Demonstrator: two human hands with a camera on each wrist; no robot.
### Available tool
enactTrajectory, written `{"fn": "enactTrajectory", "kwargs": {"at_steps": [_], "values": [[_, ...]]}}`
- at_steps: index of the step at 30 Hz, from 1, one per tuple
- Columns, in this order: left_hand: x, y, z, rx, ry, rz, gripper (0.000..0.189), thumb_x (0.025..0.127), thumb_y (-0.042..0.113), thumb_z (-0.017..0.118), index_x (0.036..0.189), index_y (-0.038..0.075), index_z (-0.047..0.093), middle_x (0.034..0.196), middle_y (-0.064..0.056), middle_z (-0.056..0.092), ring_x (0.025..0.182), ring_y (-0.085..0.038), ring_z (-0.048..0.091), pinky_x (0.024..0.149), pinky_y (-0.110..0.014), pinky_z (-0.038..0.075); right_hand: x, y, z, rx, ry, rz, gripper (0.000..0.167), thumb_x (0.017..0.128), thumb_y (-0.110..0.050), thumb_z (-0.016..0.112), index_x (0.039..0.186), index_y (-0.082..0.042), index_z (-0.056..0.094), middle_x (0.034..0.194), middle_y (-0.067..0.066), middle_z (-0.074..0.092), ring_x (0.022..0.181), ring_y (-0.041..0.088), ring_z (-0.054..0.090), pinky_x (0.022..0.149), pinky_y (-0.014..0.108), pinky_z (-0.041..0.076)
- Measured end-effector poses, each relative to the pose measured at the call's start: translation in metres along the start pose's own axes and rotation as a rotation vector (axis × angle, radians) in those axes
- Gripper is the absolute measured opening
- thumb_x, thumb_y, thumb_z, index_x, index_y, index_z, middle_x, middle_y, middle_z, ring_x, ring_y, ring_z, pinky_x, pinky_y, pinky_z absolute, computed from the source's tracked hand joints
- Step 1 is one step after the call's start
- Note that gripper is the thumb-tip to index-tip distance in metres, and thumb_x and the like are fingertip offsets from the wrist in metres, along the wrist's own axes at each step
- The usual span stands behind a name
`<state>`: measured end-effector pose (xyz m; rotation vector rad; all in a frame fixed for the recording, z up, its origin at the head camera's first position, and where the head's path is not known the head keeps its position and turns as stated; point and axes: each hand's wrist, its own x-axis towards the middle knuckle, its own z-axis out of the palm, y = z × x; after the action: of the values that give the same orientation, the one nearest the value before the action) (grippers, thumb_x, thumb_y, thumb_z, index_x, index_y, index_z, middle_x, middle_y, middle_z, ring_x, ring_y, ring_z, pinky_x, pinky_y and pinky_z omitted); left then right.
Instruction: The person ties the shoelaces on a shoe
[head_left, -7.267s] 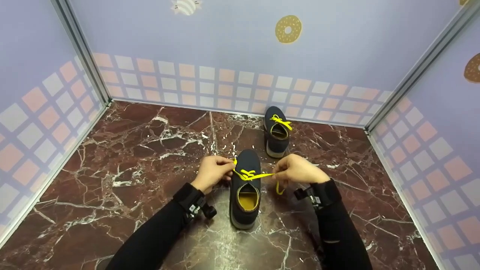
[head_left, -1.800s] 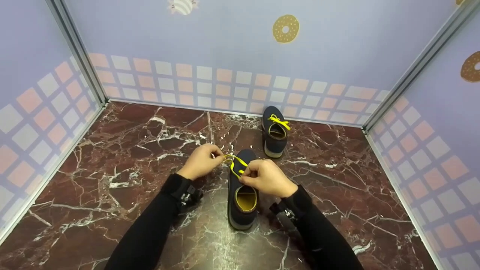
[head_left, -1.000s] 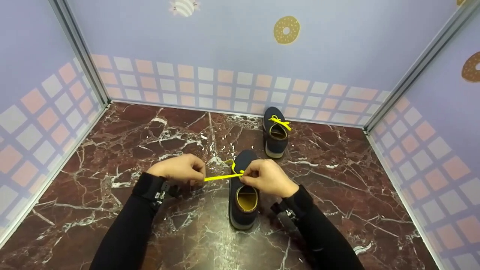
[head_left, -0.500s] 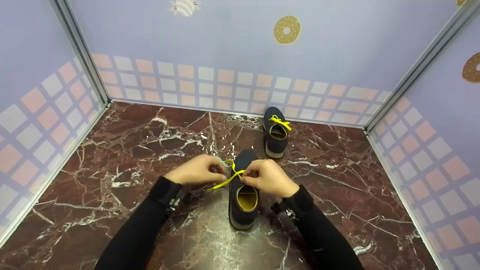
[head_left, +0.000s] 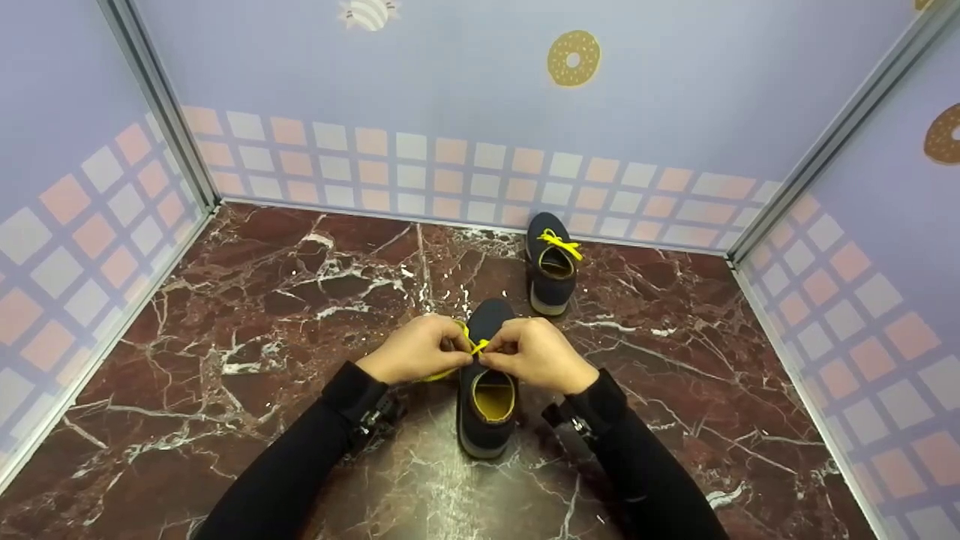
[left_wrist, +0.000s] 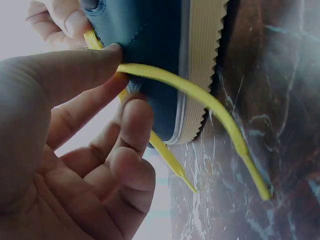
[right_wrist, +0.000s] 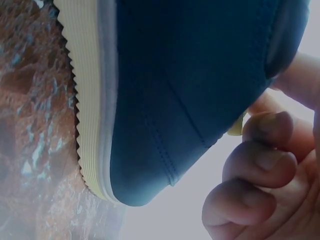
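A dark shoe point(head_left: 491, 315) with a yellow shoelace point(left_wrist: 210, 102) stands on the floor, toe pointing away. My left hand point(head_left: 420, 349) is at its left side. Between left thumb and index finger the lace is pinched close to the shoe, as the left wrist view shows; two ends hang past the hand over the sole's side. My right hand point(head_left: 544, 356) pinches the lace above the shoe's opening, its fingertips almost meeting the left ones. In the right wrist view the right fingers point(right_wrist: 265, 165) curl beside the shoe, mostly hiding the lace. Any knot is hidden by the fingers.
A matching shoe point(head_left: 551, 289), its yellow lace tied in a bow point(head_left: 559, 244), stands farther back near the wall. The floor point(head_left: 300, 300) is reddish-brown marble pattern. Patterned panels point(head_left: 450, 90) enclose the back and both sides.
Earlier the hands held the lace apart. The left hand then drew a lace out leftward, let it go, and came back right to pinch near the shoe. Lately the right hand has stayed put.
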<state>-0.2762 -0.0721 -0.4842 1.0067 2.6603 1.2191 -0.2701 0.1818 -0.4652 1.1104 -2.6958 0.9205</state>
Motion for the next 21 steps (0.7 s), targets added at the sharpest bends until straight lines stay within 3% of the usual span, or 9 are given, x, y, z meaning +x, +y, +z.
{"fn": "enactTrajectory", "kwargs": {"at_steps": [6,11,15,21], "values": [[-0.001,0.004,-0.004,-0.005,-0.048,0.001,0.007,0.096,0.008,0.076,0.092,0.012,0.08,0.09,0.005,0.074,0.078,-0.009,0.062,0.073,-0.031,0.055,0.001,-0.002,0.0,0.041,0.008,-0.029,0.006,0.096,-0.016,0.088,0.091,-0.013,0.086,0.085,-0.005,0.076,0.08,0.014,0.068,0.074,0.032,0.056],[-0.006,0.011,-0.011,-0.002,-0.138,-0.034,0.008,0.097,0.01,0.075,0.091,0.014,0.077,0.084,0.008,0.068,0.075,-0.007,0.06,0.072,-0.029,0.053,0.002,-0.002,0.001,0.106,-0.004,0.04,0.007,0.096,-0.015,0.086,0.09,-0.013,0.084,0.082,-0.007,0.076,0.076,0.008,0.065,0.07,0.026,0.053],[-0.009,0.017,-0.018,-0.062,-0.219,-0.046,0.009,0.1,0.01,0.074,0.092,0.012,0.078,0.079,0.008,0.068,0.067,-0.007,0.061,0.066,-0.028,0.053,0.001,-0.001,0.0,0.132,-0.008,0.089,0.008,0.097,-0.015,0.085,0.089,-0.013,0.084,0.08,-0.008,0.075,0.072,0.006,0.06,0.065,0.024,0.049],[-0.01,0.02,-0.023,-0.106,-0.239,-0.025,0.005,0.097,0.008,0.078,0.098,0.01,0.074,0.085,0.007,0.072,0.072,-0.007,0.063,0.067,-0.025,0.054,0.002,0.001,0.001,0.164,-0.032,0.144,0.01,0.098,-0.016,0.083,0.089,-0.013,0.084,0.078,-0.01,0.072,0.066,0.004,0.056,0.061,0.022,0.045]]}}
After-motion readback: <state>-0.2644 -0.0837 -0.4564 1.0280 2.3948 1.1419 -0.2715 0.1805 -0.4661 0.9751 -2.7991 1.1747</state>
